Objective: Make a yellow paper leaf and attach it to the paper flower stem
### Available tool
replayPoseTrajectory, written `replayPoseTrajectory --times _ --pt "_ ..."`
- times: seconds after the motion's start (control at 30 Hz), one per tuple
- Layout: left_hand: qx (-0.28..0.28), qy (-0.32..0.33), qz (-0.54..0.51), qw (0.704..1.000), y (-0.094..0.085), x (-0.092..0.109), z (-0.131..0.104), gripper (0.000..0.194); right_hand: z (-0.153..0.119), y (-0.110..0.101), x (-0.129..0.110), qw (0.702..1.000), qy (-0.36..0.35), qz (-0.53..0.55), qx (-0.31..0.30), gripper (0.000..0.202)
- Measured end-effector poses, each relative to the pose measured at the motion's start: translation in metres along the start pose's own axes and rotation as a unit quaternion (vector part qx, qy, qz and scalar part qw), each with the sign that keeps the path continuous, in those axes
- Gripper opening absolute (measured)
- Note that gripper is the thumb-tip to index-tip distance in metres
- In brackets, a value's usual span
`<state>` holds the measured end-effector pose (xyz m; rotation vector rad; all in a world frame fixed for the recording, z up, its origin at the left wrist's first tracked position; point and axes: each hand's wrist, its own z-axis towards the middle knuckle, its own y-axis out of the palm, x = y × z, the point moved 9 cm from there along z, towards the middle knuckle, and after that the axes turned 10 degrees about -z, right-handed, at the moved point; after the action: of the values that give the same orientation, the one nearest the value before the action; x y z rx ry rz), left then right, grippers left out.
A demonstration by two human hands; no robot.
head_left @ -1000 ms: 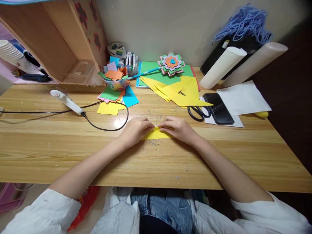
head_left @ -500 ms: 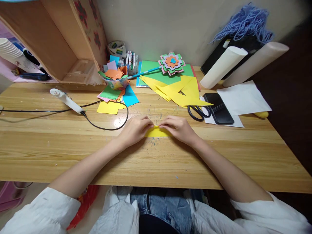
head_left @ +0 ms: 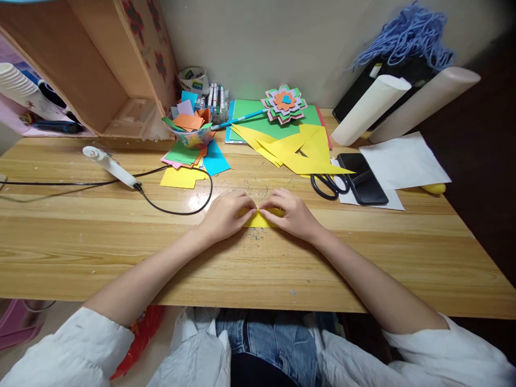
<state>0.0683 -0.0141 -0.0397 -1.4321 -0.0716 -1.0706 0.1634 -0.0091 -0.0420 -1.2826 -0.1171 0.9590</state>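
Note:
A small piece of yellow paper (head_left: 260, 220) lies at the middle of the wooden table (head_left: 258, 269), a folded edge along its far side. My left hand (head_left: 228, 214) pinches that edge from the left, thumb and fingertips pressed together. From the right, my right hand (head_left: 293, 215) pinches the same edge. The two sets of fingertips almost meet at its centre. Both palms hide the ends of the paper. Beyond my right hand lie black-handled scissors (head_left: 325, 188), their blades covered by yellow paper scraps (head_left: 290, 153).
To the left, a white glue gun (head_left: 110, 167) trails a looping black cord. A cup of paper pieces (head_left: 189, 137) stands behind cut coloured squares (head_left: 177, 177). A paper flower (head_left: 284, 102) rests on green sheets. At right are a phone (head_left: 365, 180), white paper and rolls (head_left: 373, 110).
My fingertips have drawn closer together along the paper's edge, my right hand shifting slightly left. Both hands still pinch the paper, and the other things have stayed in place.

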Motion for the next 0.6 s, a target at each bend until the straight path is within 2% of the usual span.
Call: replayPoseTrajectory --times 0.13,0.27,0.43,0.6 --pt "0.007 0.027 0.075 0.997 0.001 0.002 0.001 0.016 0.000 0.003 0.000 1.000 -0.002 -0.024 -0.006 0.009" --pt "-0.011 0.051 0.134 0.990 0.006 0.003 0.000 0.019 0.000 0.006 -0.003 0.998 -0.026 -0.056 -0.011 0.013" --pt "-0.045 0.067 0.177 0.981 0.010 0.007 -0.001 0.021 -0.002 0.010 -0.005 0.992 -0.057 -0.108 -0.019 0.018" --pt "-0.052 0.116 0.214 0.969 0.009 0.016 -0.002 0.025 -0.003 0.010 -0.009 0.984 -0.087 -0.158 -0.014 0.021"
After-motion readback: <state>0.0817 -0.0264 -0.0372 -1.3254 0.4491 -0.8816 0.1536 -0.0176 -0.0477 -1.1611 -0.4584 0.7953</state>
